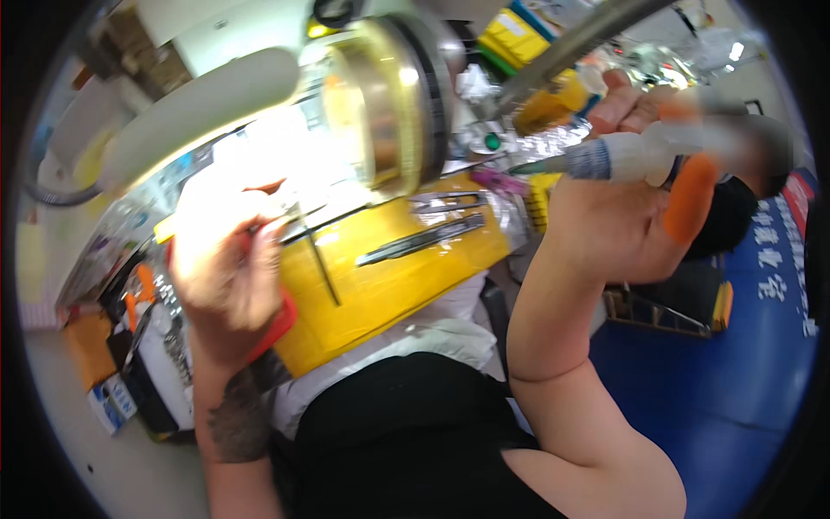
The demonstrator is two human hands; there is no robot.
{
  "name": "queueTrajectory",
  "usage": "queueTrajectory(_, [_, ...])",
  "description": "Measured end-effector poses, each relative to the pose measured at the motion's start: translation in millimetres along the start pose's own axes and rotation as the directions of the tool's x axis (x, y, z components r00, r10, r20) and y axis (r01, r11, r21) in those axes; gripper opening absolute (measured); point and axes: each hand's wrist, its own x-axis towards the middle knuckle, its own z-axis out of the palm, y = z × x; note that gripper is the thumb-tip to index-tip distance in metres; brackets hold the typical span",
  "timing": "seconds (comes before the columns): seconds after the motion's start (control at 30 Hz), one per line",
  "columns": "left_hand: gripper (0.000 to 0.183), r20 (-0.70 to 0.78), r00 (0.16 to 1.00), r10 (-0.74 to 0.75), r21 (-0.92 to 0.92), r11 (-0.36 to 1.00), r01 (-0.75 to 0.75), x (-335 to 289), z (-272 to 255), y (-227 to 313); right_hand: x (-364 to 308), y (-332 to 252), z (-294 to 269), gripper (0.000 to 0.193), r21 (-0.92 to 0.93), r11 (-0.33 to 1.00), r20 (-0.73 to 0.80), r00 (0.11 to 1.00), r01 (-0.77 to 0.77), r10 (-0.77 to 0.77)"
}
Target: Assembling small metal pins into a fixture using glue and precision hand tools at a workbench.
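Under bright lamp glare, my left hand (223,272) is closed round a red-handled tool (275,329); the handle shows beside the palm, and its working end is washed out at the fingertips. A thin dark rod (320,259) runs down from near those fingers over the yellow work surface (346,333). Raised at the right, my right hand (605,229) grips a translucent applicator bottle (644,151) with a tapered greenish tip pointing left. Orange finger covers (692,199) sit on that hand. Dark tweezers (422,240) and a second slim tool (446,201) lie on the yellow surface.
A round metal-rimmed magnifier (402,104) and a long white lamp (203,117) hang over the work surface. A grey metal arm (579,52) slants across the top right. Yellow boxes (514,39) stand at the back. A dark rack (661,311) is at right.
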Motion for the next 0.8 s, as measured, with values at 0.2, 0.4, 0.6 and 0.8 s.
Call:
queueTrajectory(0.2, [0.014, -0.117, 0.993, -0.007, -0.034, 0.999, 0.003, 3.7, 5.5, 8.4, 18.8, 0.5, -123.7, 0.027, -0.524, 0.839, -0.568, 0.794, -0.145, -0.217])
queueTrajectory(0.4, [0.014, -0.131, 0.988, -0.078, -0.106, 0.992, 0.065, 1.7, 7.1, 10.6, 31.8, 33.7, -162.1, 0.033, -0.678, 0.676, -0.416, 0.909, -0.290, -0.028])
queueTrajectory(0.6, [0.009, -0.034, 0.999, -0.035, -0.018, 0.999, 0.035, -1.2, 1.6, 3.5, 10.4, 38.7, -139.8, 0.043, -0.872, 0.404, -0.306, 0.952, -0.277, -0.007])
queueTrajectory(0.8, [0.014, -0.112, 0.994, 0.018, 0.042, 0.999, -0.013, 9.7, 3.1, 9.1, -73.9, -17.2, -27.9, 0.031, -0.872, 0.400, 0.154, 0.618, -0.282, 0.771])
